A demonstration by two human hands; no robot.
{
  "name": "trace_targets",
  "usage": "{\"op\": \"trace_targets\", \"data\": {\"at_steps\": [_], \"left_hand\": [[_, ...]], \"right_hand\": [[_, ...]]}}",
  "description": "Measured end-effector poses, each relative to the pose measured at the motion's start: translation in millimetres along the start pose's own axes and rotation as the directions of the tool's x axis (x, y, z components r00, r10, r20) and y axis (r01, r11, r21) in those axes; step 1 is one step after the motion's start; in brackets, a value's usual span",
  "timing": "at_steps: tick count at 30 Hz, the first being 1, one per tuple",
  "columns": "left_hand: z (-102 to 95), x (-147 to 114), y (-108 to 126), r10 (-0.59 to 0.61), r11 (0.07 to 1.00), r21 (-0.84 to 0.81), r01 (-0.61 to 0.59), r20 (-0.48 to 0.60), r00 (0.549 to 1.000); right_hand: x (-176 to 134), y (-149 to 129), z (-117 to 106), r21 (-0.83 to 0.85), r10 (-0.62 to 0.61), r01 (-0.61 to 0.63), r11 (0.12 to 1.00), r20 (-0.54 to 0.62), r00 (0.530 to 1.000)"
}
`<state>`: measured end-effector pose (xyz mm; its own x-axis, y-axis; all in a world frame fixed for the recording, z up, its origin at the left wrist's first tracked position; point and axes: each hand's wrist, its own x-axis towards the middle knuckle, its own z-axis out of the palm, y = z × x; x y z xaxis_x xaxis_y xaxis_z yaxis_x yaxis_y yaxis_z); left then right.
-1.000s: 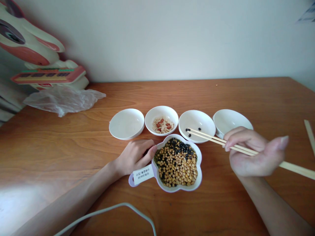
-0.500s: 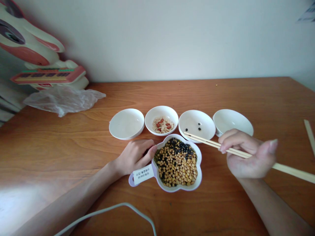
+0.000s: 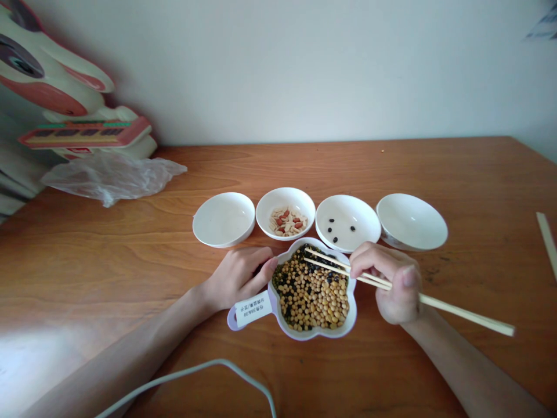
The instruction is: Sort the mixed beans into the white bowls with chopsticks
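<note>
A flower-shaped scoop bowl (image 3: 353,316) with a lilac rim and a labelled handle holds yellow soybeans (image 3: 333,299), black beans and small green beans. My left hand (image 3: 241,277) grips its left rim between thumb and fingers. In my right hand (image 3: 389,284) is a pair of wooden chopsticks (image 3: 461,313), their slightly parted tips over the black beans in the upper part of the scoop bowl. Just behind, a white bowl (image 3: 363,223) has several black beans (image 3: 353,229) in it. Left of that, another white bowl (image 3: 266,212) contains pale and reddish peanuts (image 3: 287,223).
White bowls stand at the left (image 3: 221,217) and right (image 3: 413,223) ends of the row. A clear plastic bag (image 3: 115,177) lies before a cow-shaped toy keyboard (image 3: 87,136). A pale cable (image 3: 217,362) curves across the front; a wooden stick (image 3: 547,241) lies far right.
My right hand has moved left and toward me, bringing the chopstick tips from the black-bean bowl to the scoop bowl. The beans in that bowl are arranged differently. My left hand stays put.
</note>
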<state>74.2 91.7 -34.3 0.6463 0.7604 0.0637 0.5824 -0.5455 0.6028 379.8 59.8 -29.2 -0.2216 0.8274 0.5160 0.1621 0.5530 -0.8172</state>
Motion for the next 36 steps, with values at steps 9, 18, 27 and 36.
{"op": "trace_targets", "data": {"at_steps": [9, 18, 27, 36], "left_hand": [[0.9, -1.1, -1.5, -0.003, 1.0, 0.002, 0.003, -0.001, 1.0], [-0.3, 0.3, 0.3, 0.002, 1.0, 0.012, -0.002, 0.001, 1.0], [0.1, -0.3, -0.9, 0.003, 1.0, 0.01, -0.003, -0.006, 1.0], [0.9, -0.8, -1.2, -0.001, 1.0, 0.003, 0.001, -0.009, 1.0]], "right_hand": [[0.0, 1.9, -0.4, -0.027, 0.015, -0.015, 1.0, -0.004, 1.0], [0.8, 0.4, 2.3, -0.007, -0.011, 0.011, 1.0, -0.027, 1.0], [2.0, -4.8, 0.3, -0.028, -0.036, 0.034, 0.999, -0.056, 0.998], [-2.3, 5.4, 1.2, -0.011, -0.067, 0.068, 0.998, 0.083, 0.994]]}}
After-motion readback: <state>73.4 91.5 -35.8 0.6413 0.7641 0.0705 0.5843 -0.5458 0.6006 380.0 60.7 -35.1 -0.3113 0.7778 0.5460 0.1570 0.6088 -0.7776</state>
